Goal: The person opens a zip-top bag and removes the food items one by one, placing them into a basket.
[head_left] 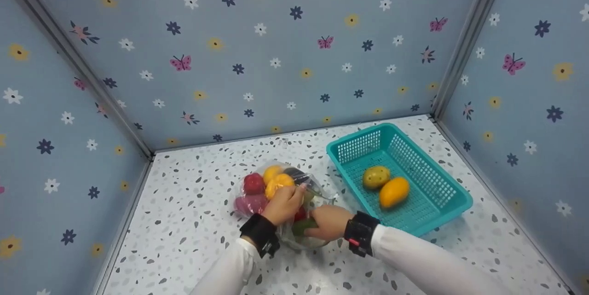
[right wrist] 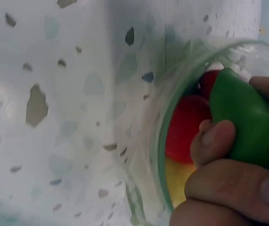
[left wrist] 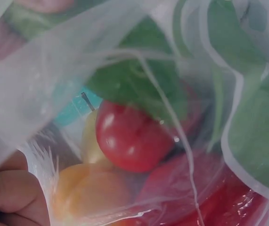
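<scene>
A clear plastic bag (head_left: 284,239) with green print lies on the speckled table, full of fruit and vegetables. My left hand (head_left: 285,204) pinches the bag at its mouth; its curled fingers (left wrist: 12,193) show at the lower left of the left wrist view. My right hand (head_left: 330,222) grips a smooth green fruit with a pointed tip (right wrist: 247,117) at the bag's opening. Below that fruit, inside the bag, are a red round piece (right wrist: 186,127) and a yellow one (right wrist: 177,179). Yellow-orange pieces (head_left: 278,184), a red one (head_left: 253,184) and a purple one (head_left: 251,204) show through the plastic.
Right of the bag stands a teal perforated basket (head_left: 425,161). In it lie a spotted yellow potato-like piece (head_left: 376,177) and an orange mango-like fruit (head_left: 394,192). Flower-patterned panels (head_left: 294,55) enclose the table at the back and both sides.
</scene>
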A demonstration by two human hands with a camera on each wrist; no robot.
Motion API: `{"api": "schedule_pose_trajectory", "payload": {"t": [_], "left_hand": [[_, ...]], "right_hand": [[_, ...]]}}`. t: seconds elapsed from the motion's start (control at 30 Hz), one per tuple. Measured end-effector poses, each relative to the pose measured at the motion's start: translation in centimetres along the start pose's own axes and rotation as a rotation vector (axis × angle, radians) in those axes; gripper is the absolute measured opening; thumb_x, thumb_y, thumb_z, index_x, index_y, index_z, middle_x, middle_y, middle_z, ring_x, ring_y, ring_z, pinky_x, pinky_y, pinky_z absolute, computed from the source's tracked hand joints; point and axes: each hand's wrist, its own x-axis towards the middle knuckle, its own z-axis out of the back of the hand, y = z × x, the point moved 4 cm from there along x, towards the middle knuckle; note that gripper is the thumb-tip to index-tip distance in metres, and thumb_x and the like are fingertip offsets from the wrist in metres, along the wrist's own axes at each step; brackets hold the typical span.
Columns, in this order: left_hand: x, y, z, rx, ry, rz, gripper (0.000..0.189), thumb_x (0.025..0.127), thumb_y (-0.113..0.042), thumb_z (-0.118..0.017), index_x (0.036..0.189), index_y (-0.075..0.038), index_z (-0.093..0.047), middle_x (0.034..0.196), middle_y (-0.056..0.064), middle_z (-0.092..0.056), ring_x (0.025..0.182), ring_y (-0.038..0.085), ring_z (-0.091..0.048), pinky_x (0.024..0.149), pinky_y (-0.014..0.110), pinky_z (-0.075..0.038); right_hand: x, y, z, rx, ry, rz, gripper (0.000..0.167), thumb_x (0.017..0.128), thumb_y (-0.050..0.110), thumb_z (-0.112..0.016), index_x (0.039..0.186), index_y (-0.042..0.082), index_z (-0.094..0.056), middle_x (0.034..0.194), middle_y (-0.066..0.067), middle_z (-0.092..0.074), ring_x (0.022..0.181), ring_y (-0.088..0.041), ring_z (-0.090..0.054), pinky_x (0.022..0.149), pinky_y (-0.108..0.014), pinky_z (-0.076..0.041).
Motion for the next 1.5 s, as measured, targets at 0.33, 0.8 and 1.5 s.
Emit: {"api": "schedule_pose_trajectory", "payload": {"t": [0.33, 0.8, 1.5], "left_hand": [[-0.3, -1.0, 0.3, 0.055, 0.0, 0.095, 0.058, 0.118, -0.037, -0.043, 0.062, -0.022, -0.044, 0.056, -0.009, -0.043, 0.05, 0.009, -0.038, 0.049, 0.024, -0.033], [-0.5, -1.1, 0.3, 0.015, 0.023, 0.084, 0.057, 0.119, -0.035, -0.042, 0.063, -0.023, -0.044, 0.058, -0.01, -0.042, 0.049, 0.008, -0.036, 0.048, 0.024, -0.032], [-0.4, -1.2, 0.2, 0.006, 0.027, 0.073, 0.057, 0.119, -0.032, -0.043, 0.062, -0.021, -0.044, 0.057, -0.009, -0.044, 0.048, 0.009, -0.039, 0.049, 0.025, -0.033]], "right_hand": [[-2.8, -2.3, 5.2, 0.068, 0.039, 0.027, 0.032, 0.102, 0.04, -0.072, 0.101, 0.008, -0.073, 0.077, 0.003, -0.062, 0.066, -0.012, -0.053, 0.063, -0.029, -0.044], [-4.5, -8.3, 11.7, 0.153, -0.211, -0.077, 0.035, 0.108, 0.036, -0.065, 0.118, 0.002, -0.067, 0.094, -0.009, -0.067, 0.076, -0.017, -0.057, 0.068, -0.032, -0.047], [-2.9, -14.9, 9.1, 0.131, -0.066, -0.341, 0.03, 0.101, 0.022, -0.058, 0.117, -0.004, -0.06, 0.097, -0.013, -0.061, 0.084, -0.025, -0.059, 0.074, -0.038, -0.05]]}}
